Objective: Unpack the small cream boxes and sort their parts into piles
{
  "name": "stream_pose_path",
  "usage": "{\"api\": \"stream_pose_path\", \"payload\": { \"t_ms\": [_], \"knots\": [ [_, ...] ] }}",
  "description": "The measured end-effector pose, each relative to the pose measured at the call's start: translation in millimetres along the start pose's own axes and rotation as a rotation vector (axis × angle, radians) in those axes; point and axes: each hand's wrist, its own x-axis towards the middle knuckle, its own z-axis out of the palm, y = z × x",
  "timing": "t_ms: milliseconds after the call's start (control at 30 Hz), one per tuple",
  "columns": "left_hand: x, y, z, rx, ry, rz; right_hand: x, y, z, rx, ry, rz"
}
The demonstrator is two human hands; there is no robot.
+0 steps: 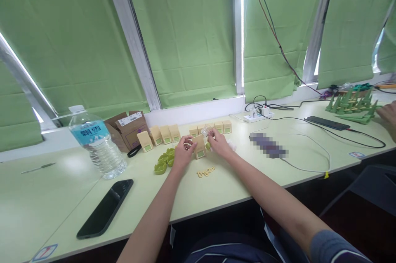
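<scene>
My left hand (pixel 185 151) grips a small tan box (pixel 199 146) by its upper left side; a little green label or window shows low on the box's front. Above the box, my right hand (pixel 217 141) pinches a small clear plastic piece (pixel 204 131), its kind too small to make out. Olive-green molded pieces (pixel 160 168) lie in a cluster left of the box. Several yellow curved pieces (pixel 206 172) rest on the table in front of it. Similar tan boxes stand in a left row (pixel 165 134) and a right row (pixel 227 127) behind my hands.
To the left are a water bottle (pixel 100 147), a brown carton (pixel 131 129), a dark phone (pixel 105 208) and a pen (pixel 38 168). A power strip (pixel 259 115), cabled phone (pixel 327 123) and green spiky pieces (pixel 352 106) lie rightward, near another person's hand (pixel 388 114).
</scene>
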Motion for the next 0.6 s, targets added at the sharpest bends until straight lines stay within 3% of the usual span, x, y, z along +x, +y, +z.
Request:
{"api": "stream_pose_path", "payload": {
  "t_ms": [133,300,433,600],
  "knots": [
    [12,8,-8,-0.204,0.133,0.015,2,1,-2,0.045,0.039,-0.007],
    [48,17,-38,-0.129,0.293,0.12,2,3,0,0.065,0.046,-0.013],
    [79,13,-57,0.085,0.262,0.0,1,2,1,0.062,0.016,-0.01],
    [100,-9,-56,0.374,0.169,-0.087,1,2,2,0.059,0.0,-0.019]
  ]
}}
